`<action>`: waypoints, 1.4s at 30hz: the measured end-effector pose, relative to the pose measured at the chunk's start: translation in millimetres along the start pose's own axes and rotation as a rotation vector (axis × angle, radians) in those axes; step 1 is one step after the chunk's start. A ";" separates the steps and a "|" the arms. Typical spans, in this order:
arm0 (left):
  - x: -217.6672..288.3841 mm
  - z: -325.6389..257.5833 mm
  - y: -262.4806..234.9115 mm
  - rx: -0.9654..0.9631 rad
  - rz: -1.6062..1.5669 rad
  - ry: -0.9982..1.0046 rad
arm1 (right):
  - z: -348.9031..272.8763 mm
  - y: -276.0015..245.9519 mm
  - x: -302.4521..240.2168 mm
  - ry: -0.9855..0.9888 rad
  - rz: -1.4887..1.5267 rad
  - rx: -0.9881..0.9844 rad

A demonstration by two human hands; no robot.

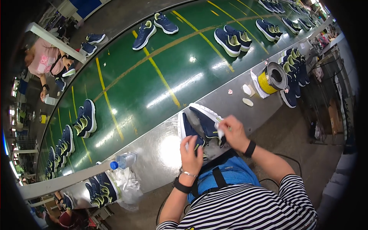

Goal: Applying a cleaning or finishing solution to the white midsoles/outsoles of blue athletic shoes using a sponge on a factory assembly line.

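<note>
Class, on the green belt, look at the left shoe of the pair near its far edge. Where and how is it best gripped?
Probably by the collar at the heel end of the shoe, from above, one finger inside: it stands upright on the green belt, its lime-lined opening facing up.

- The person's bare left hand [191, 156] points forward, its fingers bent and slightly spread.
- The bare right hand [234, 133] angles inward, its fingers curled and blurred.
- The left forearm [173, 205] runs forward; the right forearm [268, 160] slants leftward.
</note>
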State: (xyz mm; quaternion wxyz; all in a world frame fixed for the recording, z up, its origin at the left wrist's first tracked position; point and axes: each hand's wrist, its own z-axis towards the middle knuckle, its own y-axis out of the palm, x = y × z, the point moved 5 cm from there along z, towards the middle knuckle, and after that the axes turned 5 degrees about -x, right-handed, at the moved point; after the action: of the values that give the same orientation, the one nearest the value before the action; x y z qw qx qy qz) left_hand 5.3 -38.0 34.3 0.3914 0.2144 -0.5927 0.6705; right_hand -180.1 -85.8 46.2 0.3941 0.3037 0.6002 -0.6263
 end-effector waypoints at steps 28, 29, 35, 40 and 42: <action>15.8 20.1 105.4 -0.053 0.298 -0.028 | 33.4 -8.4 46.2 -0.300 0.016 -0.313; 15.6 20.9 105.6 -0.060 0.319 -0.017 | 35.5 -3.1 46.6 -0.334 0.000 -0.334; 14.6 22.5 98.0 0.052 0.360 -0.006 | -41.8 -19.5 88.8 -0.499 -0.445 -0.672; 23.1 17.6 102.1 0.056 0.365 -0.039 | -15.6 -65.7 64.5 -0.300 -0.203 -0.353; 27.8 7.1 102.6 0.013 0.376 -0.094 | 16.9 -64.0 73.7 0.028 -0.039 -0.229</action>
State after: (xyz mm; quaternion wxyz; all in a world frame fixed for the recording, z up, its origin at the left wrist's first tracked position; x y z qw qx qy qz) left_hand -92.6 -36.4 -7.7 0.2296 0.1333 -0.6355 0.7251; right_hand -270.6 -114.1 17.7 0.4058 0.2536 0.6791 -0.5567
